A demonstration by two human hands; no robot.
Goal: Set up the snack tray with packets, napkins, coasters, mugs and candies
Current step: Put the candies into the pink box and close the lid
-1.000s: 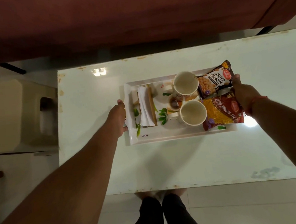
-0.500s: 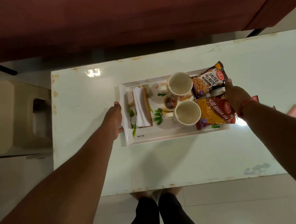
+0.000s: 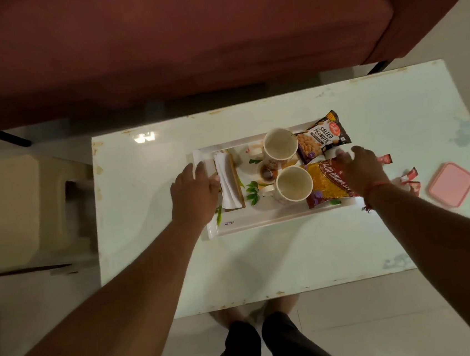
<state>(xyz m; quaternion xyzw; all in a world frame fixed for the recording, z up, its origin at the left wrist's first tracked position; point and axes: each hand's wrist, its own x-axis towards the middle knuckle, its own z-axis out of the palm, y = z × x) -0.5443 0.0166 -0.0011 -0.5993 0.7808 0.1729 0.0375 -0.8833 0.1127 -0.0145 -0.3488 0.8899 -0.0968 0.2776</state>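
On the white desk (image 3: 265,261), the tray (image 3: 276,220) sits between both hands. The left hand (image 3: 193,193) lies over the tray's left edge beside the napkins (image 3: 227,183); whether its grip closes on the rim I cannot tell. The right hand (image 3: 362,168) rests spread, its grip wide, on the bhujia packet (image 3: 326,185). Two mugs (image 3: 294,183) stand mid-tray, the peanuts packet (image 3: 321,139) beyond.

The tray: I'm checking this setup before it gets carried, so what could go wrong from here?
The salted peanuts packet sticks out past the far right corner of the tray, so it could slide off if the tray is lifted or tilted. Two empty mugs stand close together and might knock or tip. The right hand rests on the aloo bhujia packet rather than the rim, perhaps a weak grip.
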